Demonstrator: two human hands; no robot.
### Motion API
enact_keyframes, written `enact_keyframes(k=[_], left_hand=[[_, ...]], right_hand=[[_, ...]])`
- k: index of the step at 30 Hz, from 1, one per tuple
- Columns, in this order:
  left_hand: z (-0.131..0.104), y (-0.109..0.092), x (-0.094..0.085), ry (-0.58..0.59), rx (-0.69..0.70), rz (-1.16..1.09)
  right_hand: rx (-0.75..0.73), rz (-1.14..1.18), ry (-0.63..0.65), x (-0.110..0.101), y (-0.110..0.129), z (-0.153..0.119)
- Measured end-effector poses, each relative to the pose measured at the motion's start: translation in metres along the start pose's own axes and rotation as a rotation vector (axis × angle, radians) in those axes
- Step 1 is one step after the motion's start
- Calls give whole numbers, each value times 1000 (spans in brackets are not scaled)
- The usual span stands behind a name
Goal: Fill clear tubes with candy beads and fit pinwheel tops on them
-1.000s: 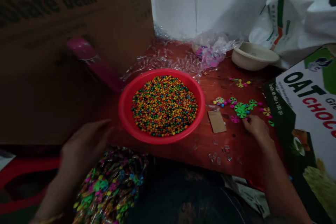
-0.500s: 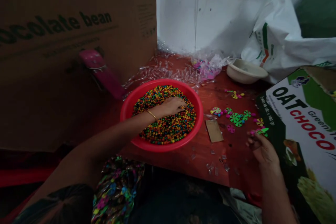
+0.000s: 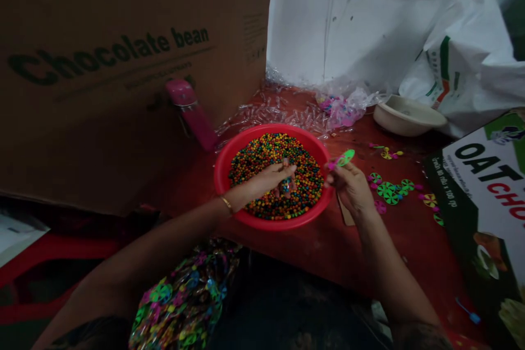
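Observation:
My left hand [image 3: 268, 179] is over the red basin [image 3: 222, 178], its fingers closed on a small clear plastic tube [image 3: 286, 182] that has coloured candy balls inside. Under it the basin is filled with many-coloured chocolate beans [image 3: 262, 147]. At the basin's right rim, my right hand [image 3: 349, 187] pinches a pinwheel cap [image 3: 345, 158] with a green wheel and a pink base. The cap and the tube are apart. More pinwheel caps [image 3: 391, 191], green, pink and yellow, lie on the red table to the right of that hand.
Empty clear tubes [image 3: 266, 115] are heaped behind the basin near a plastic bag [image 3: 346, 112] and a cream bowl [image 3: 408, 117]. Large cartons [image 3: 123, 136] stand left and right. A pink bottle-like object [image 3: 192, 115] is at left; filled tubes [image 3: 180, 301] are below.
My left hand has turned and lifted a little from the beans, showing the filled tube. My right hand has moved left from the pinwheel caps to the basin, carrying one. The view has shifted left.

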State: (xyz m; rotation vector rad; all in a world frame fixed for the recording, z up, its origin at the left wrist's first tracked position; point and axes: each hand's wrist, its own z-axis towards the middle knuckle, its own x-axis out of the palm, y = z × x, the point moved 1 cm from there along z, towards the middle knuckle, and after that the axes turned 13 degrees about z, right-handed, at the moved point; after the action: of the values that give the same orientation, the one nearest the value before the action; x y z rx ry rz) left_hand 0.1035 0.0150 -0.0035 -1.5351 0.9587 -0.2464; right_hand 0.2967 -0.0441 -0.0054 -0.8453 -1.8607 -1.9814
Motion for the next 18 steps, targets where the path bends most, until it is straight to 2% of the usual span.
enact_keyframes(k=[3,7,9,12,18], left_hand=[[-11,-5,9,-9,43,50],[-18,-7,18,-98,193,73],[-20,-7,21,-137,233,56],[-26,-6,24,-162,209,56],[-36,-10,28,-76,202,-19]], right_hand=[[-10,-37,63,29,-20,9],[-9,-36,124,47,-41,9],[3,-24,131,49,-45,6],[50,-7,140,47,-46,2],[196,90,124,45,-41,-3]])
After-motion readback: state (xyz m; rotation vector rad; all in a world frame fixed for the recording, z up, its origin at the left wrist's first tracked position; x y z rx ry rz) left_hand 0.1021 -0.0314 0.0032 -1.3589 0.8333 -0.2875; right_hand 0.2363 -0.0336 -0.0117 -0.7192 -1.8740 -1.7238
